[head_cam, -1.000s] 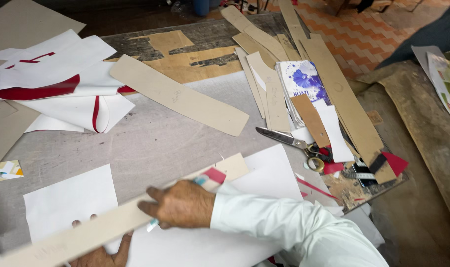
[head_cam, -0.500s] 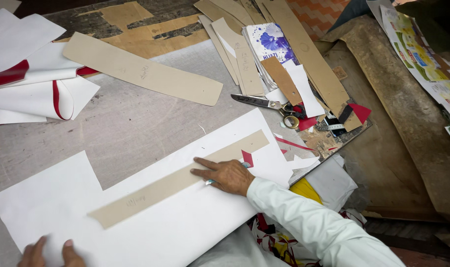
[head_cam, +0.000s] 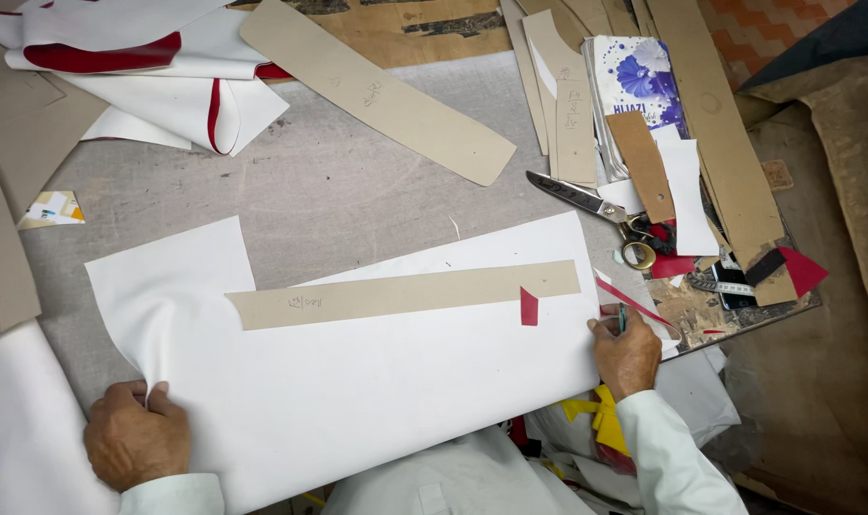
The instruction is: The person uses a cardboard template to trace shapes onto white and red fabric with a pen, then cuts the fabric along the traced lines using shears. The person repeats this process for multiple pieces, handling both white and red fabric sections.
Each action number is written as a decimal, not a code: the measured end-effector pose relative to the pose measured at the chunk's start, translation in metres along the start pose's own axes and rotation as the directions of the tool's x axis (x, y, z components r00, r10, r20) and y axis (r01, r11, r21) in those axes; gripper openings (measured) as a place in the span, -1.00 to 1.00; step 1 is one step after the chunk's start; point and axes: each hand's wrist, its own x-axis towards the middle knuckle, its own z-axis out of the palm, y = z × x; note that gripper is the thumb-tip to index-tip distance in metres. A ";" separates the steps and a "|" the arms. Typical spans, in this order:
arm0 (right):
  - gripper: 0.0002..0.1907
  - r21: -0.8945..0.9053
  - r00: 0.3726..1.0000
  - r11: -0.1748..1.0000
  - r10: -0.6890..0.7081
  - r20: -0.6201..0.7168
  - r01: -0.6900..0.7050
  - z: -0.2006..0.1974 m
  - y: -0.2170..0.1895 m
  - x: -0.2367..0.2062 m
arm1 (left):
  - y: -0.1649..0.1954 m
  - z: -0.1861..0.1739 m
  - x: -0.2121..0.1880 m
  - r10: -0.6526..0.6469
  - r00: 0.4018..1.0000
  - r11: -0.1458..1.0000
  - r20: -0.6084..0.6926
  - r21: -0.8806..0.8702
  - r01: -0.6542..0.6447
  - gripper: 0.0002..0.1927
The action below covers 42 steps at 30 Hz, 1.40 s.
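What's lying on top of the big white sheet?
A long tan cardboard strip and a small red scrap lie on the large white sheet. The grey tabletop beneath is covered.

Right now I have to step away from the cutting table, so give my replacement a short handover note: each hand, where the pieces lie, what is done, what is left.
Left hand: pinching the near-left edge of the white sheet.
Right hand: at the sheet's right edge, grip on a thin pen.
Long cardboard strip lies flat across the sheet, small red piece by its right end.
Scissors lie untouched beyond the sheet.
Done: strip laid on sheet. No traced line or cut is visible yet.
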 end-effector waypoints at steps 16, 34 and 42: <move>-0.58 -0.223 0.727 0.708 -0.686 0.005 0.670 0.025 -0.031 -0.031 | 0.030 -0.005 0.009 0.736 0.666 0.667 0.124 0.037 -0.744 -0.29; -0.59 -0.154 0.745 0.748 -0.662 -0.088 0.646 0.039 -0.051 0.040 | 0.042 0.029 0.013 0.738 0.664 0.674 0.118 -0.099 -0.732 -0.68; -0.56 -0.151 0.765 0.781 -0.625 -0.155 0.606 0.047 -0.040 0.045 | 0.044 0.038 0.008 0.760 0.649 0.650 0.045 -0.092 -0.754 -0.69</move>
